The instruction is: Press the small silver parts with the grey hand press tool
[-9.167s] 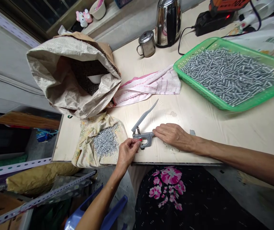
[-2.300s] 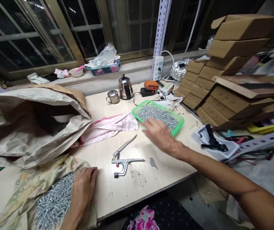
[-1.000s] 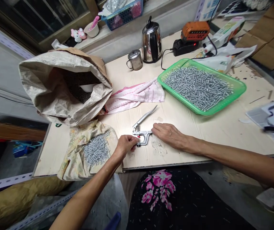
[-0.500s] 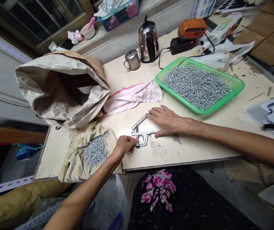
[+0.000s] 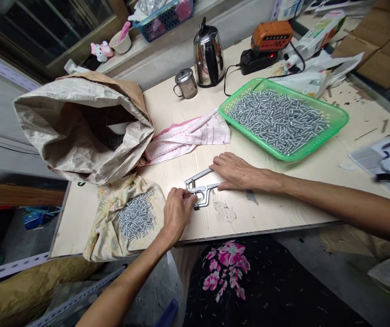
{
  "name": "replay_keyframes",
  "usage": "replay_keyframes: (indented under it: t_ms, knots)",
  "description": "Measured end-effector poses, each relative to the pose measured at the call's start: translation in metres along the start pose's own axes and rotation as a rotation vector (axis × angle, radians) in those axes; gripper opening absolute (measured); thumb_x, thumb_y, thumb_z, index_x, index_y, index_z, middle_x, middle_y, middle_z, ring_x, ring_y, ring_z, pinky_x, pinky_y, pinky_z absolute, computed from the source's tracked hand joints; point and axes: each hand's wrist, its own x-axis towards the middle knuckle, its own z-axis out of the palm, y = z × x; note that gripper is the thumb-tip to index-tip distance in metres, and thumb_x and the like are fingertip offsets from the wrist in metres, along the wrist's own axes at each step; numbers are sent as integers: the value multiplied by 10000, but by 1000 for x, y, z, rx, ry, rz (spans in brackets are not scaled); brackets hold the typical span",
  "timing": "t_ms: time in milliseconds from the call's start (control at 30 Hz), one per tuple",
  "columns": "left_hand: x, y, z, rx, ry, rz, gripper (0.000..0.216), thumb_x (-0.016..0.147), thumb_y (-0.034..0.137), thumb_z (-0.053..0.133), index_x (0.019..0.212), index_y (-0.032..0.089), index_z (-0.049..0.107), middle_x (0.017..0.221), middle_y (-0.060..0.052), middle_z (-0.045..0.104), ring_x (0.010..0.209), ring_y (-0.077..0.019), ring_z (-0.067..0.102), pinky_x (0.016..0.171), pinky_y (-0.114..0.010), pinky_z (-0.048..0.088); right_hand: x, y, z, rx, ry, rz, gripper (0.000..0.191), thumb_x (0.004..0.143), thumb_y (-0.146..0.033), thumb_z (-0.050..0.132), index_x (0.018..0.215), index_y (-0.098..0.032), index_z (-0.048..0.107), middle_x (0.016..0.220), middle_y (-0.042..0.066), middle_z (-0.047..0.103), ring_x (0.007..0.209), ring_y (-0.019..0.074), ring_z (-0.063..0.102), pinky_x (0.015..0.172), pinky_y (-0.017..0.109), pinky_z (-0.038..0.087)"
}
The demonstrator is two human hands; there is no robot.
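Observation:
A silver hand press plier [image 5: 207, 192] with a coil spring lies on the wooden table. My right hand [image 5: 234, 173] spans its two handles, fingers over the upper lever and thumb against the lower one. At the jaw end, my left hand [image 5: 177, 209] has its fingers pinched together; whatever small thing they hold is hidden. Left of that hand, a pile of small silver metal pieces [image 5: 136, 215] rests on a yellowish patterned cloth [image 5: 104, 222]. More such metal pieces [image 5: 280, 120] fill a green plastic basket [image 5: 285, 157] at the right.
A large open woven sack [image 5: 48, 131] with dark contents stands at the left. Behind lie a pink-white towel [image 5: 195, 136], a lidded metal cup [image 5: 186, 84], a steel kettle [image 5: 208, 54] and an orange battery on a charger [image 5: 272, 38]. The table's front edge [image 5: 249, 234] is close to my lap.
The upper lever has come down toward the lower handle as my right hand closed on it. My left hand has turned and shifted slightly upward at the jaw.

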Motion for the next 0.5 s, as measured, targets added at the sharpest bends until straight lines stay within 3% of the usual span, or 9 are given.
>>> replay_keyframes:
  t_ms: [67,133,200,333,500]
  knots:
    - [6,11,4,119,72,241,320,849,322,680,1104,138,621,1139,-131,637,1107,-275,572,931,-414,494,-1,-2,1,18,11,9,423,779,-446,754,1017,-140,585,1076,127,564,989,279,490,874,395,407]
    - [18,20,8,174,29,444,545,833,323,711,1297,127,501,1357,-178,529,1291,-315,453,1047,-467,428,-4,-3,2,44,11,21,456,760,-455,767,1032,-142,578,1076,124,561,973,271,495,839,377,420]
    - [32,27,11,198,-60,574,680,834,324,715,1396,129,386,1456,-190,441,1353,-316,390,1095,-471,388,-7,-3,2,70,4,32,536,725,-487,785,1072,-141,567,1090,122,559,973,270,498,827,374,427]
    - [48,32,12,269,-201,643,685,857,327,685,1412,120,341,1392,-178,490,1217,-303,483,1036,-452,429,-16,1,-2,69,-9,102,620,674,-486,817,1113,-138,552,1108,128,556,1002,289,495,811,379,436]
    - [53,41,13,365,-207,621,603,853,387,683,1331,118,434,1248,-153,544,1110,-306,495,951,-448,452,-17,-2,-9,77,-71,116,394,787,-325,760,1062,-102,586,1029,132,573,975,270,498,798,343,428]
